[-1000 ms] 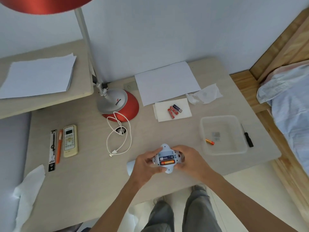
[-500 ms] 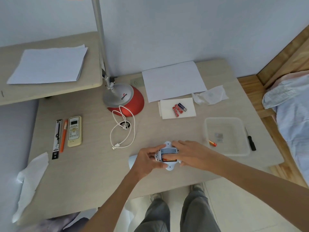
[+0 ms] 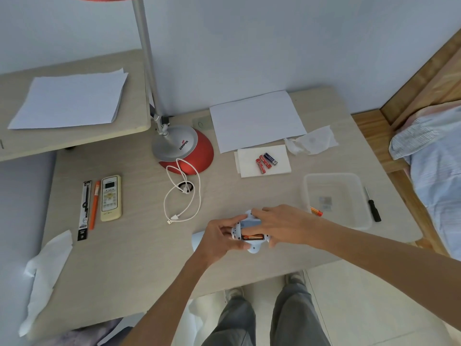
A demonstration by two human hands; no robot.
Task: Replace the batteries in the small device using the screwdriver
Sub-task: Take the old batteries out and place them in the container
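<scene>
A small white device (image 3: 252,247) lies with its battery bay open near the desk's front edge. One orange battery (image 3: 252,237) sits in the bay; the slot above it looks bare. My left hand (image 3: 219,236) grips the device's left side. My right hand (image 3: 282,227) covers its right side, fingers over the bay's top edge. Three spare batteries (image 3: 266,162) lie on a white napkin (image 3: 279,168) further back. A black screwdriver (image 3: 373,208) lies to the right of a clear plastic tray (image 3: 359,193). An orange battery (image 3: 316,211) lies in the tray's left corner.
A red desk lamp (image 3: 184,148) stands at the back with a white cable (image 3: 183,196) coiled before it. A remote (image 3: 111,198), an orange pen (image 3: 94,204) and a black packet (image 3: 84,211) lie at the left. Paper sheets (image 3: 257,119) and tissues (image 3: 311,141) lie behind; a bed (image 3: 434,156) borders the right.
My right hand slid from the device's right end over the top of the battery bay. The blue battery seen in the upper slot a second ago no longer shows. The view shifted slightly.
</scene>
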